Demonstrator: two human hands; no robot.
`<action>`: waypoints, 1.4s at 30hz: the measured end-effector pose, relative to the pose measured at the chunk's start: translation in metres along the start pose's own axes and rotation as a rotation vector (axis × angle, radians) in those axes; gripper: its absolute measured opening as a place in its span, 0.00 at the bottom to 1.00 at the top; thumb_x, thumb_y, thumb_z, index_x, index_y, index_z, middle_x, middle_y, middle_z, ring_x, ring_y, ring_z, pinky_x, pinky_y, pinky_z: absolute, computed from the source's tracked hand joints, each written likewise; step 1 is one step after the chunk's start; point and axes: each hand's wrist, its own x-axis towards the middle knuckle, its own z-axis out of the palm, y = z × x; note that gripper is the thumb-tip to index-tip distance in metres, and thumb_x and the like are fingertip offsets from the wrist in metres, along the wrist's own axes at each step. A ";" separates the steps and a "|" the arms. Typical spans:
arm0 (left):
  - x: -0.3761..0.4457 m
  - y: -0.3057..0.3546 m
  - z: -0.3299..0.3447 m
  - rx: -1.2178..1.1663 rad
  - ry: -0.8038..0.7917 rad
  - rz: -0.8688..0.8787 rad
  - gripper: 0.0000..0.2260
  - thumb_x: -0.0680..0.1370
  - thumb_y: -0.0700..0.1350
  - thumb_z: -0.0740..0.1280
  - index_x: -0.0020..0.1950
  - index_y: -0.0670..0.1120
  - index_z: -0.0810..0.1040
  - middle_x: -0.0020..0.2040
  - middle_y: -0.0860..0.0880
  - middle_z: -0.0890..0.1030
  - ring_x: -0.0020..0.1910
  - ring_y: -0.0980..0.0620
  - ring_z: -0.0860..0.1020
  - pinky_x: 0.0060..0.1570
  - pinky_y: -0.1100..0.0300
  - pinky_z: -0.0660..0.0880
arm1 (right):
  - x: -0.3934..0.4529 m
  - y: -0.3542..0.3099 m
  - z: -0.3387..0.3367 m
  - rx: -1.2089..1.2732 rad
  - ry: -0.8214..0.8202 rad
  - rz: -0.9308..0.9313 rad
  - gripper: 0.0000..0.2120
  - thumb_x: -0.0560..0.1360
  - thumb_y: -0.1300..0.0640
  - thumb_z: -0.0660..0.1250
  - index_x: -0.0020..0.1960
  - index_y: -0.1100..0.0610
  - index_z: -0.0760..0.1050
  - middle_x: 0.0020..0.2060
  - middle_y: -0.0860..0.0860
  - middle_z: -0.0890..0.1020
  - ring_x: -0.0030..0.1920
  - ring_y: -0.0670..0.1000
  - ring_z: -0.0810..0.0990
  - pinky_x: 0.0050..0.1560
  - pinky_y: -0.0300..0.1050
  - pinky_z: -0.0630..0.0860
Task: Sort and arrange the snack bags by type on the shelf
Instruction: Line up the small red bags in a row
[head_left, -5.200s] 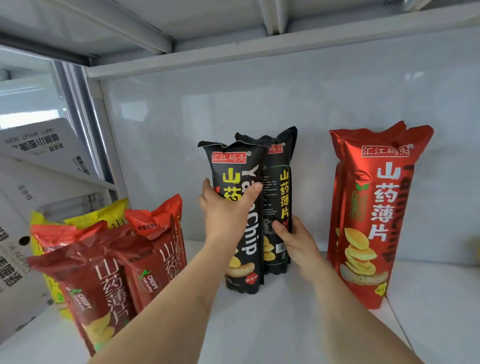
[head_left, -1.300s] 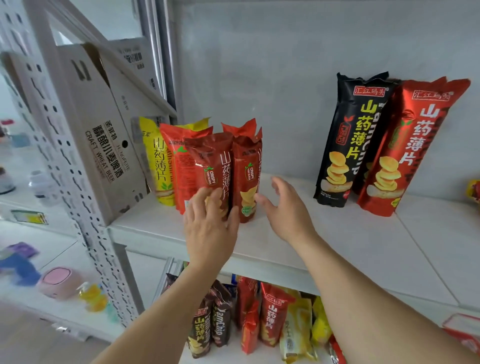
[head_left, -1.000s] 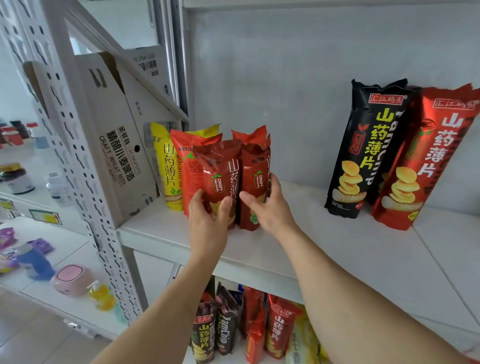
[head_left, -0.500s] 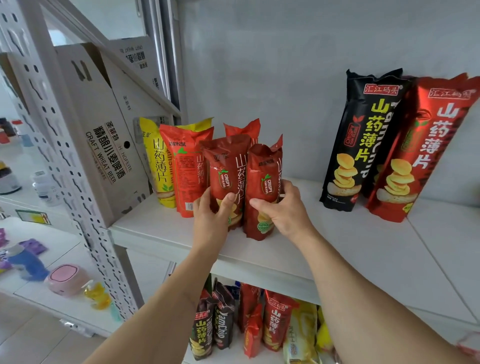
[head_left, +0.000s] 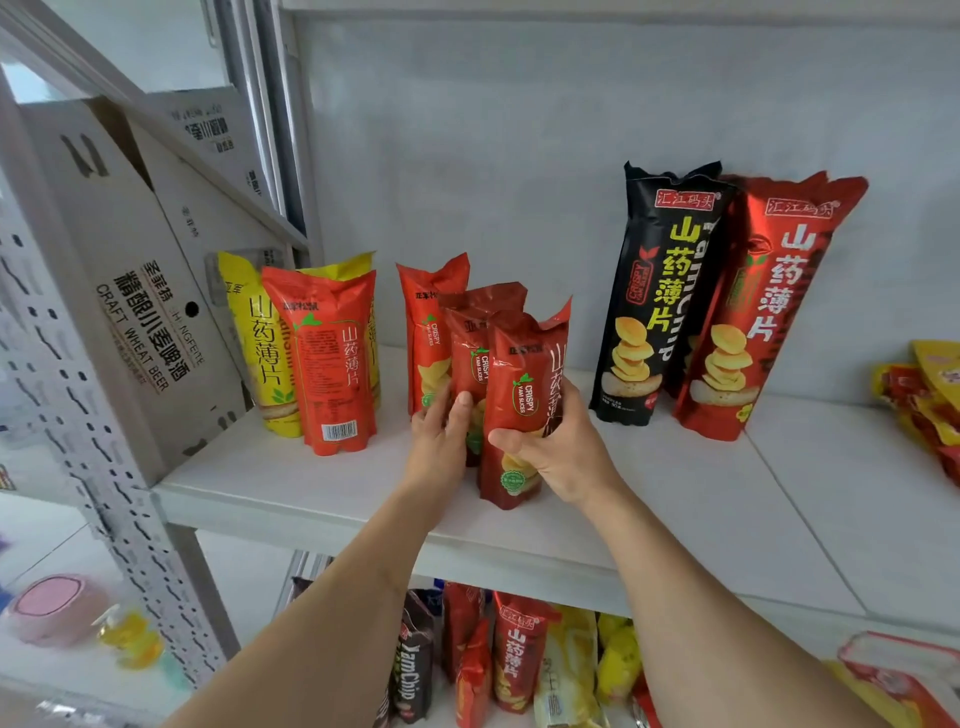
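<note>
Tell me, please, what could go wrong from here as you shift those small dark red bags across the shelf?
The front dark red bag, gripped by the right hand, sits close to the shelf edge and could tip off. The left hand only steadies the middle dark red bag; it might topple. The tall black bag merely leans and could slide.
</note>
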 end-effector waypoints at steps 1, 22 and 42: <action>-0.002 -0.001 -0.001 -0.015 -0.015 0.007 0.27 0.81 0.64 0.55 0.78 0.57 0.62 0.76 0.48 0.64 0.75 0.47 0.63 0.74 0.49 0.61 | 0.000 0.002 0.001 0.006 0.001 -0.008 0.34 0.59 0.43 0.83 0.58 0.35 0.69 0.56 0.42 0.81 0.54 0.39 0.82 0.50 0.37 0.78; 0.000 0.000 -0.001 -0.171 -0.302 0.138 0.55 0.54 0.77 0.71 0.76 0.59 0.59 0.70 0.55 0.72 0.65 0.58 0.75 0.52 0.69 0.78 | -0.007 0.021 0.006 0.130 -0.130 0.146 0.43 0.62 0.25 0.70 0.71 0.38 0.61 0.63 0.40 0.78 0.60 0.41 0.79 0.57 0.39 0.78; 0.009 0.001 0.005 -0.151 -0.325 0.104 0.41 0.62 0.69 0.75 0.69 0.69 0.58 0.65 0.62 0.72 0.62 0.62 0.75 0.57 0.63 0.76 | 0.042 -0.001 0.005 0.421 -0.078 0.246 0.36 0.71 0.26 0.48 0.64 0.47 0.78 0.57 0.52 0.85 0.59 0.52 0.83 0.65 0.56 0.76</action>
